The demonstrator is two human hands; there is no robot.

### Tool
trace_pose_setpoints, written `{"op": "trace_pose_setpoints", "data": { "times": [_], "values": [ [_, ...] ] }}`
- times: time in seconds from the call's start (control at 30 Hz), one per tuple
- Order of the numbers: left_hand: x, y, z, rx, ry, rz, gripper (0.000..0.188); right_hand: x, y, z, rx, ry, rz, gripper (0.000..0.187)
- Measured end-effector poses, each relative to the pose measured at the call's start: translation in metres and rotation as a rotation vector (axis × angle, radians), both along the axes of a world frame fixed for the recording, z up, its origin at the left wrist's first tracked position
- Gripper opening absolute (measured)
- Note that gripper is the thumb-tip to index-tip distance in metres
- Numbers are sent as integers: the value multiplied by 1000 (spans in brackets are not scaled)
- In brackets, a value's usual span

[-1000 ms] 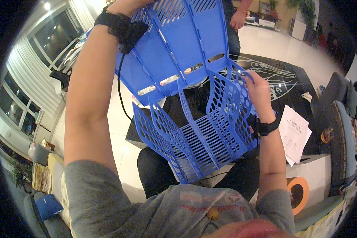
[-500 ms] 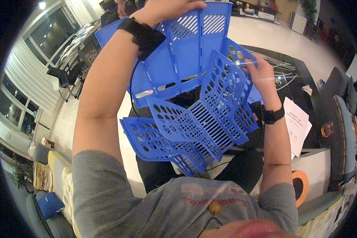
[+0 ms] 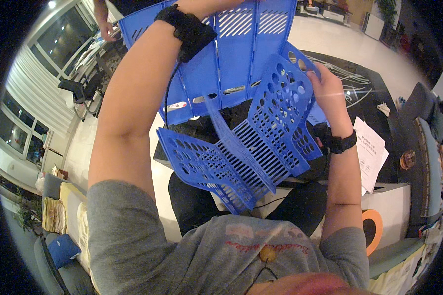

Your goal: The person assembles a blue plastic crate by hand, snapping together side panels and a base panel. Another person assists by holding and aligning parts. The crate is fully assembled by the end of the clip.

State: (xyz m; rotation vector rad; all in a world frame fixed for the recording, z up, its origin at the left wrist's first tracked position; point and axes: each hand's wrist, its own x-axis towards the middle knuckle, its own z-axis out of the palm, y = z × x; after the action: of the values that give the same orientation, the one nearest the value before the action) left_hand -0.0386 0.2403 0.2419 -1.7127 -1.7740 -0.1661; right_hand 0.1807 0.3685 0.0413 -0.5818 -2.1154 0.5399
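Observation:
A blue plastic file rack, its pierced walls (image 3: pixel 285 98) linked by a slatted strip (image 3: pixel 256 147), lies spread above my lap. My right hand (image 3: pixel 328 91) is closed on the upper right edge of one wall, thumb and fingers pinching it. One thin divider (image 3: pixel 231 140) stands nearly edge-on in the middle, and another pierced wall (image 3: pixel 194 160) leans to the left. Beyond it stands a ribbed blue folding panel (image 3: pixel 231 59) with slots along its bottom. My left hand (image 3: pixel 211 6) grips that panel's top edge; the fingers are partly cut off by the picture's upper rim.
Under the blue parts is a dark glossy table (image 3: pixel 374 98) bearing white papers (image 3: pixel 369 152) at the right. An orange ring (image 3: pixel 374 231) sits beside my right elbow. Another person's hand (image 3: pixel 106 29) hangs at the far left, near a black chair (image 3: pixel 74 93).
The folding panel and my left hand have shifted up and slightly right. The rack's middle divider has swung from leaning left to nearly edge-on. Another person's hand has moved left and lower.

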Motion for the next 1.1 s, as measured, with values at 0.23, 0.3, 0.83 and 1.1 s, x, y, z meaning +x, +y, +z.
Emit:
{"op": "trace_pose_setpoints", "data": {
  "times": [0.23, 0.3, 0.83, 1.1],
  "values": [
    [-9, -1, 17, 161, -163, -32, 37, -4, 14, -28, 8, -130, -43, 20],
    [-14, -3, 24, 138, -124, -7, 37, -6, 17, -36, -14, -126, 1, 20],
    [-31, -14, 22, 149, -110, -18, 40, 13, -54, -6, 512, 172, -250, 35],
    [-33, -13, 19, 129, -146, -14, 41, -16, -43, -20, 230, 2, -88, 46]
  ]
}}
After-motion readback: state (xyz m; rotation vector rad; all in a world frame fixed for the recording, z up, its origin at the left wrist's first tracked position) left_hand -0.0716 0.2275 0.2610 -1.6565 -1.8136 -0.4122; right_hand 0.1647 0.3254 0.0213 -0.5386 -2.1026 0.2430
